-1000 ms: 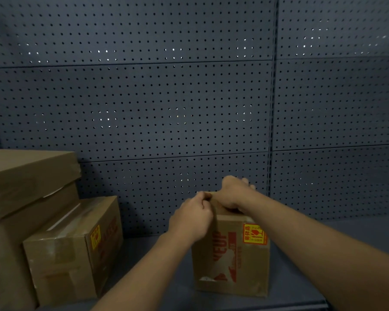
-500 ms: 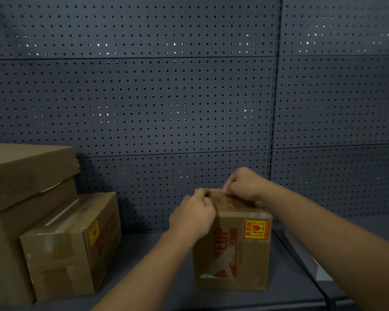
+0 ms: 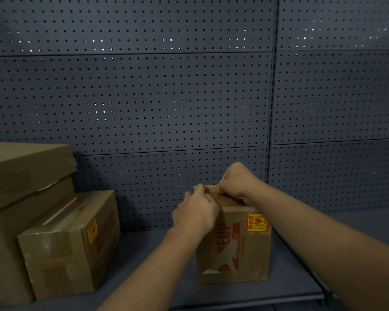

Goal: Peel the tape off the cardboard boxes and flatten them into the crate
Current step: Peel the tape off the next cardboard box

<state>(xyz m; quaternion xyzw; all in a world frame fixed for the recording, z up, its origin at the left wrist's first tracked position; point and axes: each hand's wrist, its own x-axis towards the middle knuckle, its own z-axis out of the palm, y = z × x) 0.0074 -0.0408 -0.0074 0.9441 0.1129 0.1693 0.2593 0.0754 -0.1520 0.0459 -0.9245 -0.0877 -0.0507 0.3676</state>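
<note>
The box [image 3: 240,248] under my hands is brown cardboard with red print and a yellow-and-red sticker [image 3: 257,222]. The boxes on my left [image 3: 63,243] are plain brown. The wall panel [image 3: 144,97] is dark blue-grey, dotted with holes.

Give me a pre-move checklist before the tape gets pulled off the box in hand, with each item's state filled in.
1. Box with red print stands upright on the shelf: ok.
2. Left hand curled at the box's top near edge: ok.
3. Right hand curled on the box top, farther back: ok.
4. Tape end actually pinched: cannot tell, fingers hide it.
5. Room beside the box, apart from the taped box on the left: ok.
6. Crate ready for flattening: cannot tell, none in view.
</note>
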